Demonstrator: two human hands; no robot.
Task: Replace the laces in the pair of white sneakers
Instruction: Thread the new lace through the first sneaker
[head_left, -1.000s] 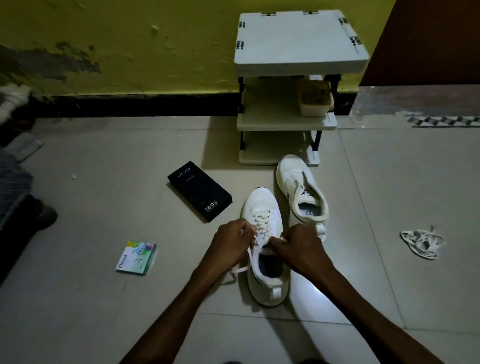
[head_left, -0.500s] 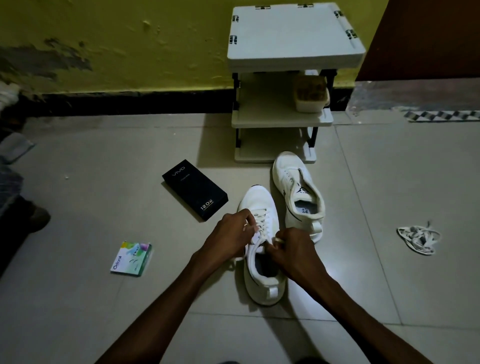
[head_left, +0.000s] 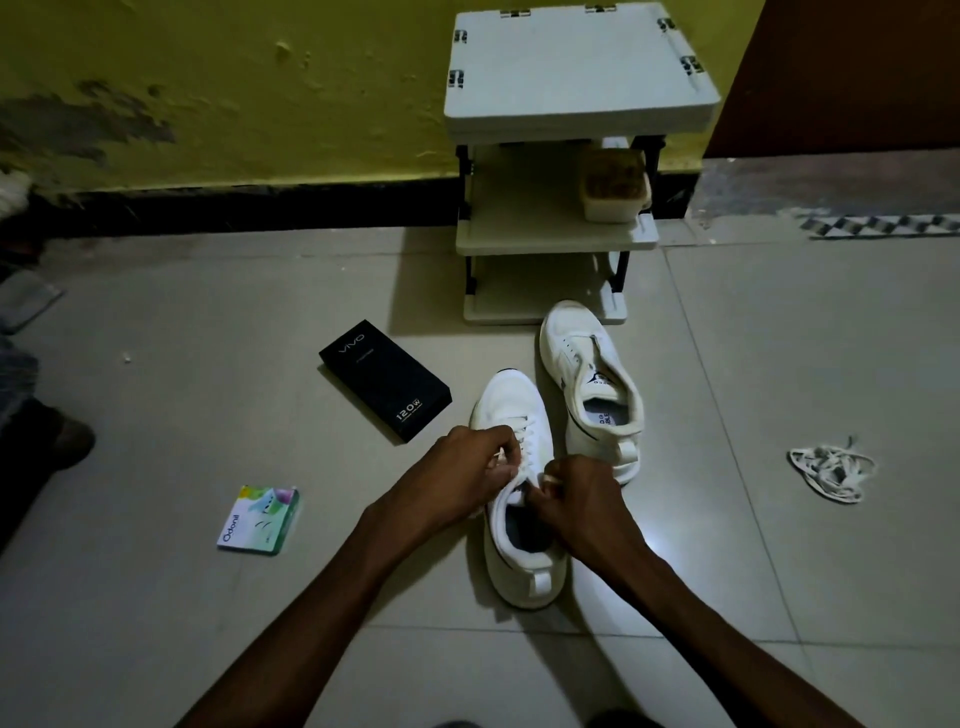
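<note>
Single wide-angle view, worn on the head. Looks forward and down across the tiled floor (head_left: 156, 623) toward the yellow wall (head_left: 260, 78) at the far edge. Sits close above the work, with both forearms entering from the near edge and the left hand (head_left: 467, 467) and right hand (head_left: 582, 504) meeting just below centre at the lace (head_left: 531, 435) of the nearer white sneaker (head_left: 519, 582). Takes in the second sneaker (head_left: 587, 364) just beyond, the white shelf rack (head_left: 576, 67) far centre against the wall, a black box (head_left: 384, 379) left of centre, and loose laces (head_left: 831, 473) out to the right. Shows the rack top from above, its lower shelves from the front.
</note>
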